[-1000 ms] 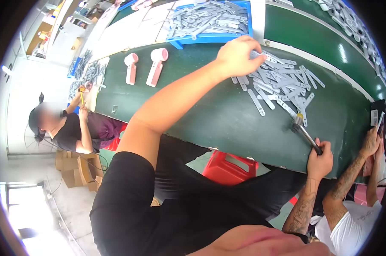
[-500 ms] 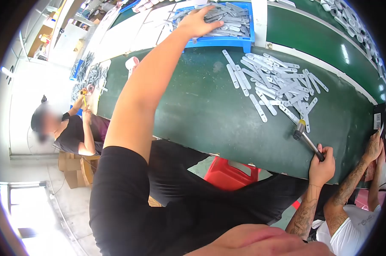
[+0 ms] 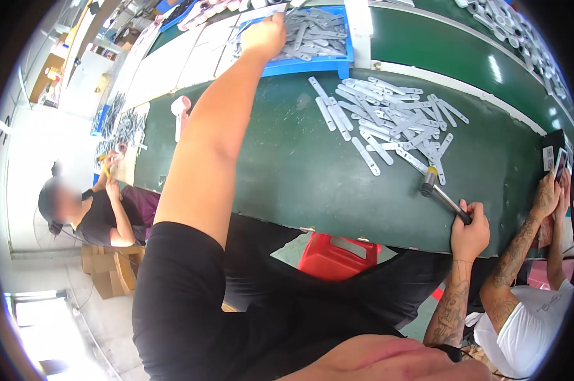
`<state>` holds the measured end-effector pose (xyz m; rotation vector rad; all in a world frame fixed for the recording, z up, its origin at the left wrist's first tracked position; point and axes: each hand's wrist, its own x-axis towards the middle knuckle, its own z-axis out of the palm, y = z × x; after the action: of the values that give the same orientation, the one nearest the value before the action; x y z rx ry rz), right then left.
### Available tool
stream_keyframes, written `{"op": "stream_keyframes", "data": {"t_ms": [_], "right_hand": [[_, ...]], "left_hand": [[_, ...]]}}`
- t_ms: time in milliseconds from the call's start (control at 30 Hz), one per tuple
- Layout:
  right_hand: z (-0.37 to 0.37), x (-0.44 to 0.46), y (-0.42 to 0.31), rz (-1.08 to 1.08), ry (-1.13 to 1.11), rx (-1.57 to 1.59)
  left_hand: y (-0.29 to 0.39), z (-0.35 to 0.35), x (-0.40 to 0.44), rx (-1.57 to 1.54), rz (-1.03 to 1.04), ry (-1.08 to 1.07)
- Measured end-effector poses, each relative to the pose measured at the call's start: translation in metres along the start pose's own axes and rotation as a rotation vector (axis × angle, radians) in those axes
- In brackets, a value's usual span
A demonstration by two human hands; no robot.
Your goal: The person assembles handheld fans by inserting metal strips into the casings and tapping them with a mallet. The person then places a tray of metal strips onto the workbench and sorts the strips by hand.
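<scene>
My left hand (image 3: pixel 265 37) reaches over the left side of a blue plastic bin (image 3: pixel 349 60) heaped with grey slotted strips (image 3: pixel 315 35). Its fingers are curled closed near the bin's far edge; what they hold is too hard to make out. In my right hand (image 3: pixel 469 236) is a mallet (image 3: pixel 453 204), gripped by its black handle end. The mallet's head, yellow on one face and dark on the other, is down at the green table (image 3: pixel 287 171). Beside the head lies a loose pile of light grey strips (image 3: pixel 395 114).
A pink and white round-headed object (image 3: pixel 181 114) lies left of my forearm. A red stool (image 3: pixel 337 257) stands under the table edge. At left a co-worker (image 3: pixel 103 213) holds a yellow-handled tool; at right another person's tattooed arms (image 3: pixel 521 235) hold a phone.
My left hand has gone from spread fingers over the strips to a closed hand at the bin's far left. The whole view has shifted slightly; the mallet stays by the pile.
</scene>
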<state>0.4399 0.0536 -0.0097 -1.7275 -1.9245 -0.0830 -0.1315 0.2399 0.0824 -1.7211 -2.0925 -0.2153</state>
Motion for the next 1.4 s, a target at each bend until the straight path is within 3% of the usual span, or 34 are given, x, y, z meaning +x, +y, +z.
{"op": "stream_keyframes", "data": {"t_ms": [200, 267, 300, 333, 400, 467, 500, 533, 567, 633, 667, 733, 800, 967, 1100, 1167, 1233, 1300, 1400], "right_hand": [[-0.001, 0.001, -0.002, 0.008, 0.027, 0.030], [-0.002, 0.001, -0.003, 0.000, 0.026, 0.020], [-0.002, 0.001, -0.004, 0.001, 0.030, 0.020], [-0.003, 0.001, -0.004, 0.007, 0.025, 0.021], [-0.002, 0.001, -0.004, 0.001, 0.029, -0.009], [-0.001, 0.000, -0.004, 0.005, 0.020, -0.004], [0.000, 0.000, -0.003, 0.010, 0.017, -0.007], [0.001, 0.000, 0.000, 0.013, 0.004, -0.020], [0.002, -0.001, 0.001, -0.003, 0.003, -0.014], [0.003, -0.001, 0.002, 0.016, 0.005, -0.015], [0.003, -0.001, 0.002, 0.002, 0.005, -0.014], [0.002, -0.001, 0.002, 0.011, -0.004, -0.028], [0.001, -0.001, 0.000, 0.031, -0.002, -0.034], [0.002, -0.002, 0.001, 0.050, -0.037, -0.025], [0.005, -0.003, 0.006, 0.037, -0.053, -0.028], [0.004, -0.002, 0.005, 0.051, -0.065, -0.030], [0.005, -0.002, 0.007, 0.045, -0.068, -0.031], [0.006, -0.002, 0.009, 0.074, -0.093, -0.017], [0.006, -0.002, 0.010, 0.037, -0.097, -0.021]], "left_hand": [[0.004, -0.014, 0.014, -0.078, 0.123, 0.309], [0.004, -0.026, 0.017, -0.061, 0.215, 0.533], [0.018, -0.046, 0.008, -0.228, 0.065, 0.285], [0.036, -0.065, -0.003, -0.227, 0.069, 0.279], [0.072, -0.098, -0.031, -0.503, 0.209, 0.540], [0.105, -0.110, -0.059, -0.916, 0.007, 0.244], [0.118, -0.135, -0.076, -0.942, -0.090, -0.163], [0.136, -0.128, -0.088, -1.008, -0.034, -0.138], [0.147, -0.097, -0.092, -1.004, 0.170, -0.105], [0.182, -0.084, -0.112, -1.065, 0.176, -0.360], [0.200, -0.053, -0.119, -0.996, 0.256, -0.303], [0.222, -0.052, -0.130, -0.858, 0.298, -0.411], [0.232, -0.042, -0.138, -0.782, 0.398, -0.130], [0.215, -0.040, -0.136, -0.811, 0.462, 0.144], [0.144, -0.030, -0.116, -0.797, 0.565, 0.361], [0.087, -0.031, -0.107, -0.735, 0.495, 0.449], [0.020, -0.019, -0.099, -0.657, 0.263, 0.563], [-0.034, -0.021, -0.095, -0.715, -0.143, 0.580], [-0.131, 0.013, -0.082, -0.695, -0.527, 0.393]]}}
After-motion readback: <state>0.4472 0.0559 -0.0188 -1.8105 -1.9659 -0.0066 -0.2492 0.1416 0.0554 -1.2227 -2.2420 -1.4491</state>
